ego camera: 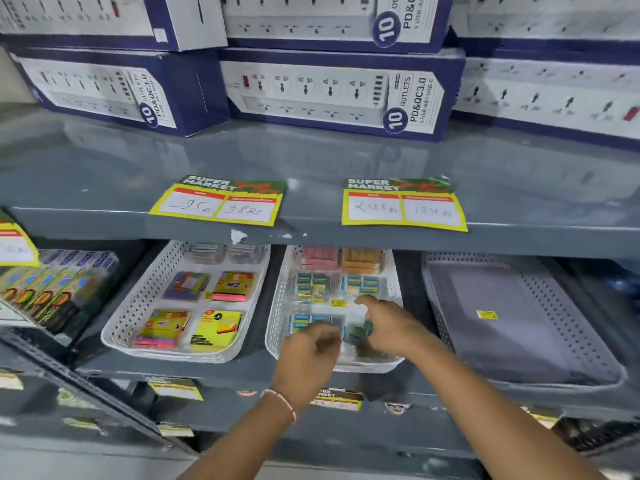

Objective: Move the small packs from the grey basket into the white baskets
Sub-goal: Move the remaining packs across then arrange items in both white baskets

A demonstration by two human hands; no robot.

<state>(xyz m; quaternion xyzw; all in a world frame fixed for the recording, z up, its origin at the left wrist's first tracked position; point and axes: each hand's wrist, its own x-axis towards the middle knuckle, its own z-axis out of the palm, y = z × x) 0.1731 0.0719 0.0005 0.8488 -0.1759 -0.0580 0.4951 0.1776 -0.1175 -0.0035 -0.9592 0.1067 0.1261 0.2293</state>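
Note:
Both hands are inside the middle white basket (277,313) on the lower shelf. My right hand (384,323) is shut on a small blue-green pack (358,332) over the basket's front right part. My left hand (308,355) hovers at the front left with curled fingers; whether it holds anything is hidden by blur. Blue and yellow small packs (311,285) fill the basket's middle, pink and orange packs lie at its back. The left white basket (138,306) holds colourful sticky-note packs (216,329). The grey basket (540,379) on the right holds only a yellow sticker (486,314).
A grey shelf board (311,188) with two yellow price tags overhangs the baskets' rear. Blue-and-white power strip boxes (329,91) stack on top of it. Colourful boxes (52,285) stand at the far left of the lower shelf.

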